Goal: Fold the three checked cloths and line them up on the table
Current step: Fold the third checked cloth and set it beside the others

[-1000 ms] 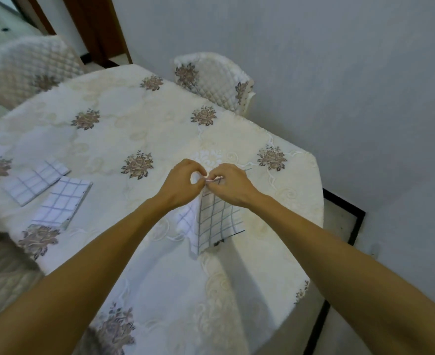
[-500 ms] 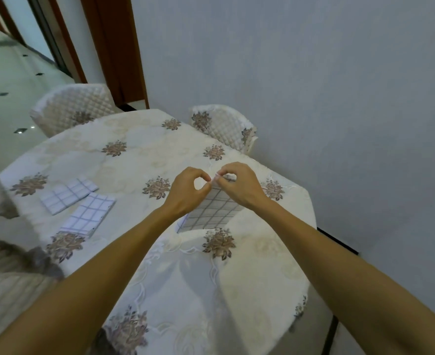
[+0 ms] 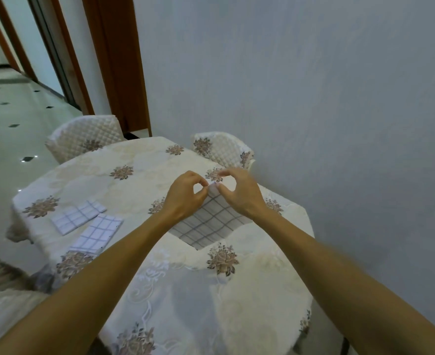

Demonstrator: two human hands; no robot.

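A white cloth with thin dark checks [image 3: 211,224] hangs just above the table's right middle, spread wide. My left hand [image 3: 185,193] and my right hand [image 3: 239,192] both pinch its top edge, fingertips nearly touching, and its lower corner reaches the tablecloth. Two folded checked cloths lie on the left side of the table: one [image 3: 78,219] farther back, the other [image 3: 97,234] close beside it near the table's edge.
The table [image 3: 139,185] wears a cream floral cloth. Two quilted chairs stand behind it, one at the back left [image 3: 83,137] and one against the grey wall [image 3: 224,148]. The wall runs close along the right side. Tiled floor stretches away at the left.
The camera has tilted up, showing more wall and floor. The held cloth has opened from a narrow hanging bundle into a wider spread sheet, and my hands have lifted slightly.
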